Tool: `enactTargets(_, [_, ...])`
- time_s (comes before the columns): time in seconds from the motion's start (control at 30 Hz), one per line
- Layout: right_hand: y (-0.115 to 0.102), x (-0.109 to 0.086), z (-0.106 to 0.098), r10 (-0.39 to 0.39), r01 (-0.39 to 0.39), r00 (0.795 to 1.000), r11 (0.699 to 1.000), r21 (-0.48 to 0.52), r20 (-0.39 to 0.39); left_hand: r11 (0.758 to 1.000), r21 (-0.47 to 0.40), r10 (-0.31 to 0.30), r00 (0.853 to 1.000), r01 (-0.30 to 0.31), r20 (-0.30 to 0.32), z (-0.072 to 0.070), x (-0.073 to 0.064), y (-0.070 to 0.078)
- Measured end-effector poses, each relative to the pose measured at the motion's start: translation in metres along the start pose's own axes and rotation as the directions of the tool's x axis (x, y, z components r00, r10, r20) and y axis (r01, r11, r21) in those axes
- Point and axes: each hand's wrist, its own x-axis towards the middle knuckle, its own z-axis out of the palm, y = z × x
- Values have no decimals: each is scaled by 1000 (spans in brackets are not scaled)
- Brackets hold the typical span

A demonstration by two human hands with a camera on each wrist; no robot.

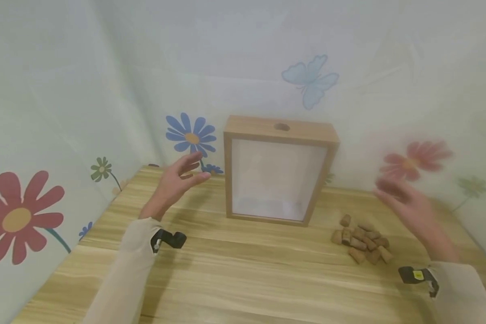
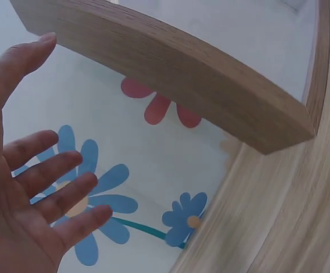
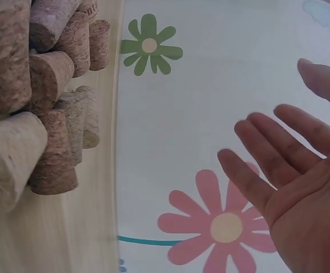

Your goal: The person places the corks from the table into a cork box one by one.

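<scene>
A shallow wooden box frame [image 1: 267,175] with a clear front and a round hole [image 1: 282,127] in its top stands upright toward the back of the table. To its left my left hand [image 1: 176,177] is raised with fingers spread, holding nothing and apart from the frame's wooden side [image 2: 170,68]. My right hand [image 1: 409,207] hovers above and right of a pile of wine corks [image 1: 358,243], slightly blurred in the head view. In the right wrist view its fingers [image 3: 262,136] are extended and touch nothing; several corks [image 3: 54,153] lie nearby.
The wood-grain table [image 1: 243,274] runs up to a pale wall covering [image 1: 235,58] printed with flowers and a butterfly. Black camera mounts [image 1: 172,239] are strapped to both wrists. The corks lie to the right of the box frame.
</scene>
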Motion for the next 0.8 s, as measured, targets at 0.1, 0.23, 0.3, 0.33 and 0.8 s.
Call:
enactTargets(0.1, [3, -3, 0, -26, 26, 1000, 1000, 1, -15, 996, -84, 17, 1000, -16, 11, 3, 1, -2])
enactTargets(0.23, [6, -5, 3, -48, 48, 999, 999, -9, -1, 989, -145, 28, 999, -24, 29, 7, 1, -7])
enactTargets(0.3, [8, -6, 5, -47, 47, 999, 999, -14, 7, 986, -165, 33, 999, -27, 36, 9, 2, -8])
enactTargets(0.33, [10, -6, 6, -46, 47, 999, 999, -14, 12, 985, -168, 37, 999, -30, 39, 10, 3, -9])
enactTargets(0.8, [21, -4, 11, -61, 64, 994, 997, -32, 87, 973, -223, 81, 994, -62, 79, 31, 20, -3])
